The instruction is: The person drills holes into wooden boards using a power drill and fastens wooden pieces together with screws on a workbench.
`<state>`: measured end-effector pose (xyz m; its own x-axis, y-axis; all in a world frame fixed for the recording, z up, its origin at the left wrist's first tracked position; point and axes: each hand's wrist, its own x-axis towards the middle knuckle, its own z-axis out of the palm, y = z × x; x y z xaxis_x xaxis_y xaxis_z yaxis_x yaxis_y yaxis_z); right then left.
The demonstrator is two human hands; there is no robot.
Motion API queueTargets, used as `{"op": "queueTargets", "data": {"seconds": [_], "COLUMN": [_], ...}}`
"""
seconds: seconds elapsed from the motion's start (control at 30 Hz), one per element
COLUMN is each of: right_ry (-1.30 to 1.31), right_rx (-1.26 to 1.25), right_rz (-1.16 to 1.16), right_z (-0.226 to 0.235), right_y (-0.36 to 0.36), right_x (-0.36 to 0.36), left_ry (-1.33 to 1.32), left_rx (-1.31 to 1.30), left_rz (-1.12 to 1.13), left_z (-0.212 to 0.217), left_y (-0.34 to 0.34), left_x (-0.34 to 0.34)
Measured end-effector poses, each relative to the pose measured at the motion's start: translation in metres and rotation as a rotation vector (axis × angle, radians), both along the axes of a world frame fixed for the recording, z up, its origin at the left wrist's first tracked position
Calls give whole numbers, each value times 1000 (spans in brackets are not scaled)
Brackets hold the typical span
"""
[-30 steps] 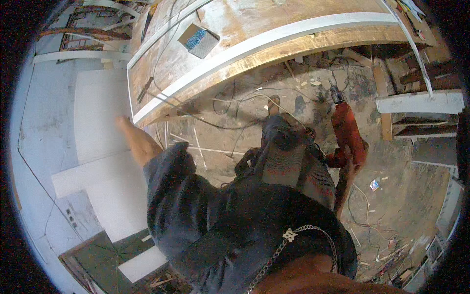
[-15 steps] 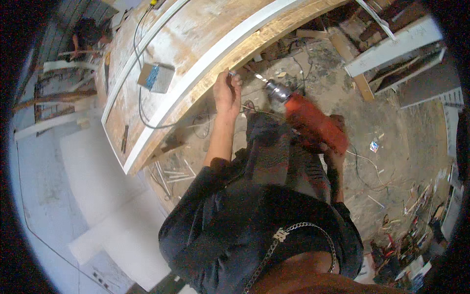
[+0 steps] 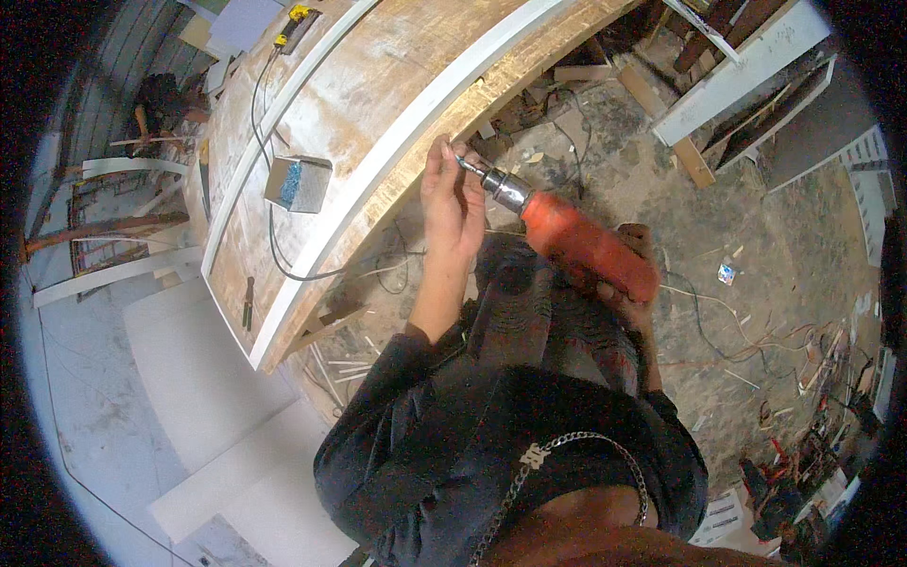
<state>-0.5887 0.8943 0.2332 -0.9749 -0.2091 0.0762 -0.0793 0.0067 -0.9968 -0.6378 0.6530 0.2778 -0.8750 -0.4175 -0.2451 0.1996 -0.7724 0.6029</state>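
My right hand [image 3: 633, 310] is wrapped round the handle end of a red corded power drill [image 3: 576, 238], held in front of my lap. Its silver chuck [image 3: 510, 192] and bit point up and left toward my left hand [image 3: 451, 208]. The fingers of that hand are pinched at the tip of the bit, around a small bluish-silver screw [image 3: 461, 162]. They are beside the bare wooden edge [image 3: 416, 172] of a large curved panel. On the panel lies an open cardboard box [image 3: 313, 186] of small blue screws [image 3: 291, 185].
White strips [image 3: 359, 194] run along the curved panel. Pliers [image 3: 248, 304] and a yellow-black tool [image 3: 298, 28] with a black cable lie on it. White boards [image 3: 217, 378] are at the left. Framed white pieces [image 3: 732, 80], cords and scraps lie on the floor. Another person [image 3: 162, 106] is far left.
My right hand has brought the drill up and left, so its bit now meets my left fingertips. The left hand stays pinched, a little further right. The whole view has shifted slightly.
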Motion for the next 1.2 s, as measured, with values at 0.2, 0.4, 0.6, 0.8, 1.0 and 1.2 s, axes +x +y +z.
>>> {"op": "queueTargets", "data": {"seconds": [0.2,0.4,0.6,0.8,1.0,1.2], "right_ry": [-42,-112,30,13,-7,-42], "right_rx": [-6,305,124,39,-33,-121], "right_rz": [-43,-33,-2,8,36,17], "right_z": [-18,-59,-3,9,10,30], "right_y": [-7,23,-12,-12,-21,-31], "right_x": [10,22,5,0,-3,-4], "left_ry": [-90,-123,-82,-74,22,66], "left_rx": [-96,-571,-496,-298,-192,27], "left_rz": [-10,171,99,52,0,57], "left_z": [-13,-1,-9,-2,3,1], "left_y": [-15,-11,-16,-1,8,24], "left_x": [7,-1,7,-2,-5,-13]}}
